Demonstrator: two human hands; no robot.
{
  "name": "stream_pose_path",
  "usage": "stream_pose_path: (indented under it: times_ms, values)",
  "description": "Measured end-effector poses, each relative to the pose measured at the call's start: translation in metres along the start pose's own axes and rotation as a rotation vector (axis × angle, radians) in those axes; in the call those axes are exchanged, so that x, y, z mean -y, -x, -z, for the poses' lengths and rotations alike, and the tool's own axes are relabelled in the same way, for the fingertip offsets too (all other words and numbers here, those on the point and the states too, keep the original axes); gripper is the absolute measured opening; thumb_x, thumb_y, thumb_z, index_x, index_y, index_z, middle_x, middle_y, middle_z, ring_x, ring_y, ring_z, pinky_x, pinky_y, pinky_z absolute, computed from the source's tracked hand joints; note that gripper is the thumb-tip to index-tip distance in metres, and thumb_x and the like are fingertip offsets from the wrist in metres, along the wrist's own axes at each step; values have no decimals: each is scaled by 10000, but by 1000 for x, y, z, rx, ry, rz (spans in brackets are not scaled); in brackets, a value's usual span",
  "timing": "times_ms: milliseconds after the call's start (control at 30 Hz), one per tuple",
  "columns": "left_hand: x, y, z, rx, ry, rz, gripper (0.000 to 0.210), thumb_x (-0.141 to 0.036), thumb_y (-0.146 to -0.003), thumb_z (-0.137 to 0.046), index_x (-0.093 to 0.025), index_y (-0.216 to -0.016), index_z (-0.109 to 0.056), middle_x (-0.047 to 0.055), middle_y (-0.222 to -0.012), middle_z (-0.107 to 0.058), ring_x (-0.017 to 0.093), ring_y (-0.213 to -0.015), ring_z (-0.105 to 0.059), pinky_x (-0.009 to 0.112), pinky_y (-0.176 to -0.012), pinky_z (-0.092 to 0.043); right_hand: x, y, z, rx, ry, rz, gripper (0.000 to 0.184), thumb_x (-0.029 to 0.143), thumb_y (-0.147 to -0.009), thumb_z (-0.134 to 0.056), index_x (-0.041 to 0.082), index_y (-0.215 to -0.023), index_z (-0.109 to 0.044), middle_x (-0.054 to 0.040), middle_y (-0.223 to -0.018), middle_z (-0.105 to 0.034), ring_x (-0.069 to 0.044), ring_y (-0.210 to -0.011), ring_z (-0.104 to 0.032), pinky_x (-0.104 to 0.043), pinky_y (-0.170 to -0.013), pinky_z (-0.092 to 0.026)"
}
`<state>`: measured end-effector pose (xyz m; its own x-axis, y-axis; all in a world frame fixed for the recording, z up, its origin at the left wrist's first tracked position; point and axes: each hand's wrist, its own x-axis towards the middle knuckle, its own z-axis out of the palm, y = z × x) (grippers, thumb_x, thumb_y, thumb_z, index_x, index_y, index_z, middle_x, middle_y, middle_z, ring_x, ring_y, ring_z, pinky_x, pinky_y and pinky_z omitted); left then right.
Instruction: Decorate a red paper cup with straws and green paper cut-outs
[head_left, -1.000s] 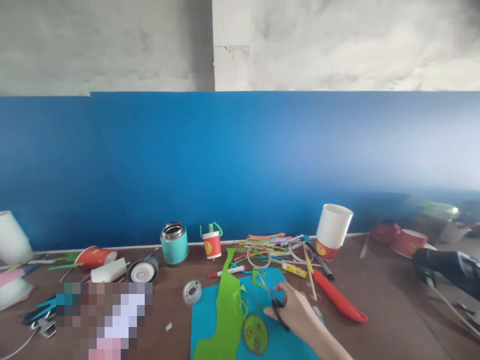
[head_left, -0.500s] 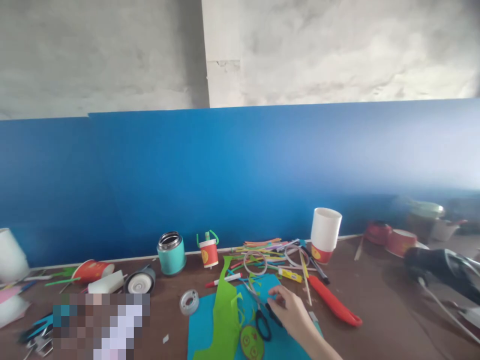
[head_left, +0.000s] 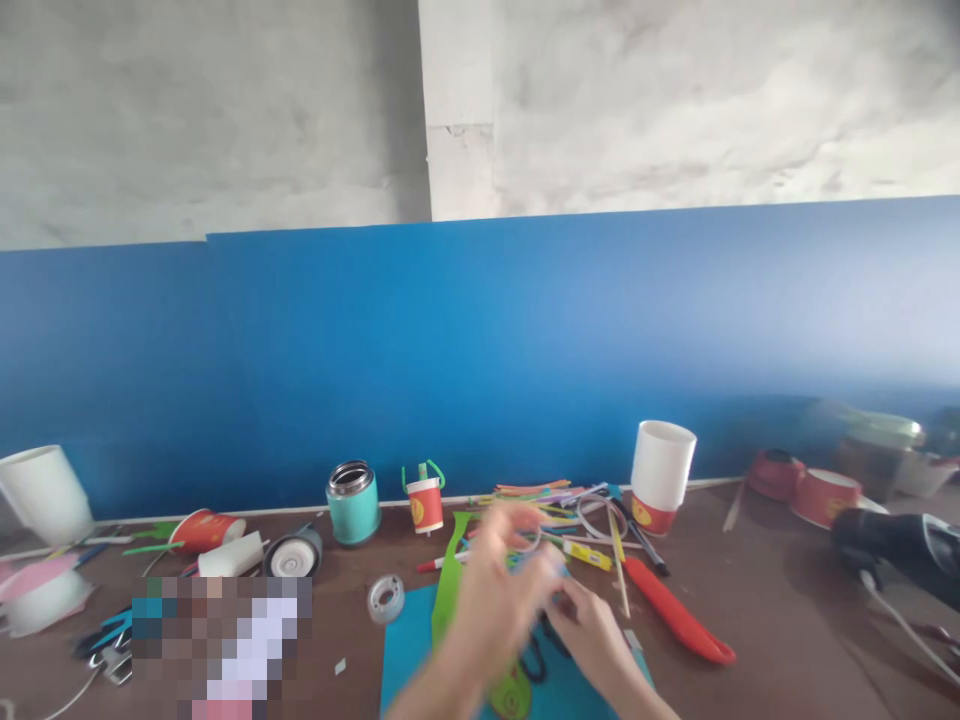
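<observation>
My left hand (head_left: 495,590) is smeared by motion above the blue sheet and the green paper (head_left: 448,590), so its finger pose is unclear. Close beside it, my right hand (head_left: 592,630) has its fingers drawn together, fingertips near those of the left. Whatever they hold is too blurred to name. Under the hands lies the blue sheet (head_left: 405,640). Scissors, largely covered, show a dark handle loop (head_left: 534,662) on it. Partly behind my left wrist is a round green paper piece (head_left: 511,695) with drawn marks.
Behind the hands lie a pile of coloured strips (head_left: 532,488), a yellow tube (head_left: 589,555) and a red elongated case (head_left: 679,615). White cups (head_left: 664,465) stand right. A tape roll (head_left: 386,598), small red cup (head_left: 425,505) and teal jar (head_left: 352,505) are left.
My left hand has come into view from below and met my right hand over the blue sheet. My right hand has moved slightly right, its fingers drawn together. The view has shifted slightly left.
</observation>
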<state>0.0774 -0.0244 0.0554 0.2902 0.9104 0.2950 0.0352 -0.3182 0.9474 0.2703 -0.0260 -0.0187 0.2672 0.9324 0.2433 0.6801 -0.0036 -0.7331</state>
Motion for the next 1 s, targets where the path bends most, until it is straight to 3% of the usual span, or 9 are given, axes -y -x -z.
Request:
stream_pose_path:
  times_ms: [100, 167, 233, 367, 633, 733, 833, 900, 1000]
  values:
    - [25, -76, 33, -177, -221, 96, 277, -299, -882, -527, -189, -1136, -538, 78, -1188, -541, 218, -1007, -561, 406, -841, -482, 1, 1, -1, 11, 12, 3, 170, 236, -710, -471, 192, -734, -634, 11, -549, -596, -161, -526, -558, -233, -518, -389]
    - [43, -106, 54, -286, -357, 156, 293, -265, -855, -549, -176, -1134, -536, 113, -1224, -506, 291, -1128, -479, 440, -914, -412, 1, 1, -1, 14, 21, 6, 170, 222, -709, -464, 188, -725, -630, 14, -534, -584, -157, -506, -545, -229, -499, -369]
    - [58, -118, 70, -359, -473, 195, 310, -218, -821, -546, -152, -1123, -528, 162, -1216, -493, 354, -1214, -376, 484, -962, -328, 0, 1, -2, 8, 22, 22, 166, 209, -707, -463, 186, -704, -627, 11, -535, -587, -159, -518, -548, -228, -508, -368]
    - [72, -124, 84, -346, -594, 215, 156, -243, -806, -490, -161, -914, -568, 111, -910, -598, 309, -1035, -519, 418, -880, -380, 1, 2, -1, 10, 7, 14, 165, 201, -712, -465, 187, -702, -629, 9, -541, -607, -161, -518, -551, -229, -509, -368]
    - [47, -91, 76, -177, -562, 97, 309, -464, -782, -488, -214, -607, -435, 1, -650, -539, 222, -744, -586, 272, -636, -443, 3, 2, -1, -4, -50, -20, 172, 192, -718, -466, 184, -676, -633, 14, -529, -582, -145, -516, -514, -214, -495, -369]
    - [39, -59, 59, -125, -514, 42, 341, -524, -784, -474, -215, -641, -455, 8, -724, -554, 223, -770, -588, 280, -667, -460, 7, 2, 1, 0, -88, -39, 167, 222, -732, -481, 169, -686, -632, 4, -549, -589, -144, -517, -514, -227, -512, -382]
    - [33, -32, 38, -79, -342, -43, 285, -459, -769, -537, -213, -633, -493, 52, -863, -589, 276, -1013, -550, 313, -809, -455, 20, 7, 3, -2, -231, -51, 241, 353, -768, -516, 151, -784, -646, -30, -652, -627, -167, -593, -554, -254, -556, -423]
    - [30, -20, 24, -55, -283, -65, 237, -396, -766, -565, -214, -628, -500, 60, -934, -605, 281, -1110, -509, 329, -895, -421, 34, 11, 1, 83, -456, -37, 386, 443, -726, -595, 156, -983, -629, -63, -846, -655, -201, -761, -594, -266, -624, -465]
    - [30, -11, 10, -20, -160, -48, 178, -360, -753, -598, -213, -691, -517, 67, -989, -621, 283, -1139, -502, 350, -928, -414, 55, 16, -7, 374, -851, 9, 631, 460, -637, -707, 189, -1175, -519, -69, -1011, -647, -230, -922, -600, -309, -752, -489]
